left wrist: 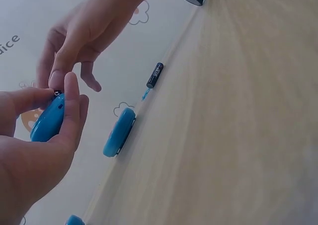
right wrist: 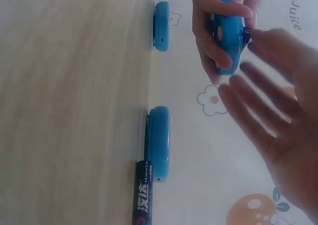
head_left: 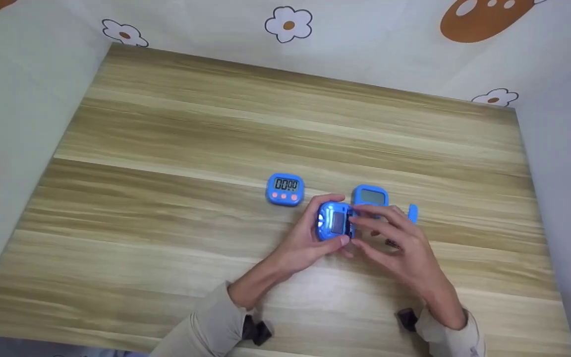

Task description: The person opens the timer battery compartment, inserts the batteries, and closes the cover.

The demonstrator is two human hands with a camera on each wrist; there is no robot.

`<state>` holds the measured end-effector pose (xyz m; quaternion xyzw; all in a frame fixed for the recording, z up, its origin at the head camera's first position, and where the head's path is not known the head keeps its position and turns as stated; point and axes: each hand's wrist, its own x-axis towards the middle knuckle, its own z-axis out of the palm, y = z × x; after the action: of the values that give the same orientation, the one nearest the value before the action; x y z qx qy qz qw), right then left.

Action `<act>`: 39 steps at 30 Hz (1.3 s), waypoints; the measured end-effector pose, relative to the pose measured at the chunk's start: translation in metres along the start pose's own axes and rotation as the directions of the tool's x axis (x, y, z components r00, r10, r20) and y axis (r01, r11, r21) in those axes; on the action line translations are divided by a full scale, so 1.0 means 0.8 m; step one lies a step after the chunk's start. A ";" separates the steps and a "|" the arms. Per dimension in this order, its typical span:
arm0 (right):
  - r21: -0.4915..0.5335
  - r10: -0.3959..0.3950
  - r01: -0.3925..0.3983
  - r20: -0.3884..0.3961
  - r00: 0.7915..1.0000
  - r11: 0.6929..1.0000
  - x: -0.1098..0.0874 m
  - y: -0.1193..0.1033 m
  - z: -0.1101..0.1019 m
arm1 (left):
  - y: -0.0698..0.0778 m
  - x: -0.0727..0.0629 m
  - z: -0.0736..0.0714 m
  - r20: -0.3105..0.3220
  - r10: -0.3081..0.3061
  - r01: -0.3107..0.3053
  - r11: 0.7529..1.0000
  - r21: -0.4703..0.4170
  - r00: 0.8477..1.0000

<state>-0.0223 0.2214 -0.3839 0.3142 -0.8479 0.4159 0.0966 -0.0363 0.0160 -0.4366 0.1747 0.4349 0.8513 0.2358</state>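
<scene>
L hand [head_left: 301,249] grips shiny rounded blue timer [head_left: 327,224] w/ batt slot [head_left: 350,225] exposed; R hand [head_left: 409,250] touching, fingers spread.

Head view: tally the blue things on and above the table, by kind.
Timers: 3 (held timer in the left hand, digit-showing timer, blank-screen timer)
Small blue piece: 1 (partly hidden by the right hand)
Total: 4

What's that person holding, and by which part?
The left hand grips a blue timer by its opposite edges; whether the right hand pinches anything is unclear.
</scene>
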 end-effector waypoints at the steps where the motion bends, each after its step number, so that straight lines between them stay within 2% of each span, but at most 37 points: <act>1: -0.007 0.021 -0.021 -0.012 1.000 1.000 0.000 0.002 0.000 | 0.000 0.000 0.000 0.004 0.000 0.000 1.000 0.001 1.000; 5: -0.049 0.064 -0.065 -0.024 0.998 0.997 -0.007 0.016 0.003 | 0.000 -0.001 -0.001 0.000 0.000 0.000 1.000 0.029 1.000; 7: -0.072 0.059 -0.060 -0.016 0.998 0.996 -0.011 0.025 0.005 | 0.000 -0.001 -0.001 -0.003 0.005 -0.005 0.999 0.044 1.000; 12: -0.132 0.020 -0.024 -0.030 0.999 0.991 -0.010 0.025 0.008 | -0.001 -0.001 0.000 -0.045 0.026 -0.022 0.997 0.080 0.999; 17: -0.120 0.011 -0.016 -0.041 0.999 0.993 -0.009 0.026 0.011 | -0.002 -0.001 0.000 -0.079 0.033 -0.027 0.996 0.082 0.996; 23: -0.116 0.049 -0.054 -0.048 0.998 0.992 -0.011 0.026 0.015 | -0.005 0.000 -0.001 -0.073 0.038 -0.030 0.995 0.099 0.997; 28: -0.074 0.134 -0.136 -0.025 0.991 0.988 -0.012 0.025 0.017 | -0.007 0.002 -0.001 -0.069 0.065 -0.057 0.992 0.115 0.995; 34: 0.071 0.306 -0.307 0.032 0.952 0.949 -0.014 0.022 0.021 | -0.012 0.001 0.001 -0.063 0.109 -0.097 0.980 0.172 0.992; 37: 0.097 0.332 -0.333 0.032 0.943 0.938 -0.013 0.019 0.025 | -0.012 0.001 0.002 -0.072 0.121 -0.103 0.970 0.220 0.990; 39: 0.095 0.330 -0.333 0.047 0.943 0.938 -0.013 0.018 0.024 | -0.011 0.000 0.003 -0.079 0.111 -0.092 0.972 0.215 0.991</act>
<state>-0.0216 0.2179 -0.4100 0.1775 -0.8679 0.4640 -0.0037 -0.0332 0.0221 -0.4424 0.1821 0.5235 0.8184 0.1520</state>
